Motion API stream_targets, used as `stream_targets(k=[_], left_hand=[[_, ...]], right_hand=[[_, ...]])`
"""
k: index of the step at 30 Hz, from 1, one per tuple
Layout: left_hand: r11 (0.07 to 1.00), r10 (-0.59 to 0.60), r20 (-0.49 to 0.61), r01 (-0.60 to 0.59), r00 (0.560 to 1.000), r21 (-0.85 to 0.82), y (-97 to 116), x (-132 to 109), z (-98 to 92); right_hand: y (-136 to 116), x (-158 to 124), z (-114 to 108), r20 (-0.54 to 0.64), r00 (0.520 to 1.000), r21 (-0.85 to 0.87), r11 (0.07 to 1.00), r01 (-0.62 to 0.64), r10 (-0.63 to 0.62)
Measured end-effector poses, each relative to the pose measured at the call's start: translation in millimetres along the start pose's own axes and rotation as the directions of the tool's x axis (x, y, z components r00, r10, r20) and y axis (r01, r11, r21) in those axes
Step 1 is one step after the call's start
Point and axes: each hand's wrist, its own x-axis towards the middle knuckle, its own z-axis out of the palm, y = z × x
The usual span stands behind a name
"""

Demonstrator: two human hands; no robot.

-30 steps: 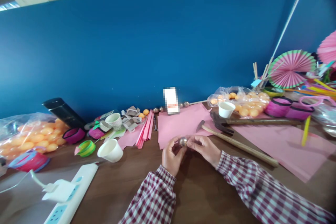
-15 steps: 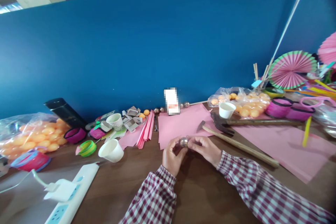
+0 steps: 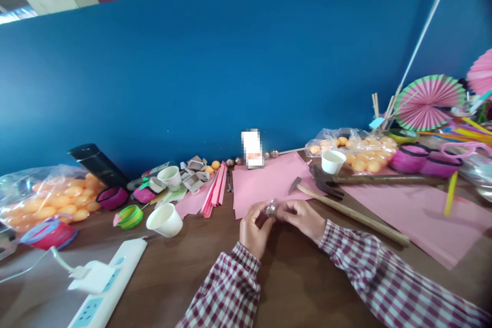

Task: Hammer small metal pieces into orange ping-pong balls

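A silver ball (image 3: pixel 271 209) is between the two hands, just by the near edge of the pink paper (image 3: pixel 265 184). The left hand (image 3: pixel 254 229) clamps it between thumb and fingers, probably to stop it rolling; the right hand (image 3: pixel 303 218) bunches its fingertips at the right side, whether gripping I cannot tell. The hammer (image 3: pixel 353 212) lies flat, perhaps for stability. The far white card (image 3: pixel 252 147) is pixelated, its writing unreadable.
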Motion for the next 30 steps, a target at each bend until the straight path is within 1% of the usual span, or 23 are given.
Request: stream_targets(k=[4,7,10,17,21,25,30], left_hand=[[0.999,0.022,0.004,-0.022,1.0,0.035,-2.0,-0.1,-0.5],[0.999,0.019,0.009,-0.019,1.0,0.046,-2.8,0.0,-0.9],[0.999,0.009,0.022,-0.01,1.0,0.031,-3.0,0.1,-0.7],[1.0,0.0,0.0,0.0,1.0,0.019,-6.4,0.3,0.5],[1.0,-0.023,0.0,0.023,1.0,0.007,-7.4,0.7,0.5],[1.0,-0.018,-0.006,0.018,1.0,0.006,-6.1,0.8,0.4],[0.999,-0.042,-0.005,0.042,0.999,-0.029,-6.9,0.2,0.9]], right_hand=[[3.4,0.9,-1.5,0.027,1.0,-0.005,1.0,0.01,-0.01],[2.7,0.5,-1.4,0.027,1.0,-0.014,1.0,0.014,-0.014],[0.6,0.3,-0.7,0.021,0.999,-0.025,0.999,0.026,-0.026],[-2.8,0.4,-0.7,0.027,1.0,-0.052,0.999,0.008,-0.006],[-4.2,-0.9,-1.2,0.026,0.999,-0.058,0.998,0.035,-0.033],[-4.7,-1.8,-1.7,0.027,0.999,-0.065,0.997,0.048,-0.046],[-3.1,-0.7,-1.7,0.024,0.999,-0.099,0.995,0.029,-0.027]])
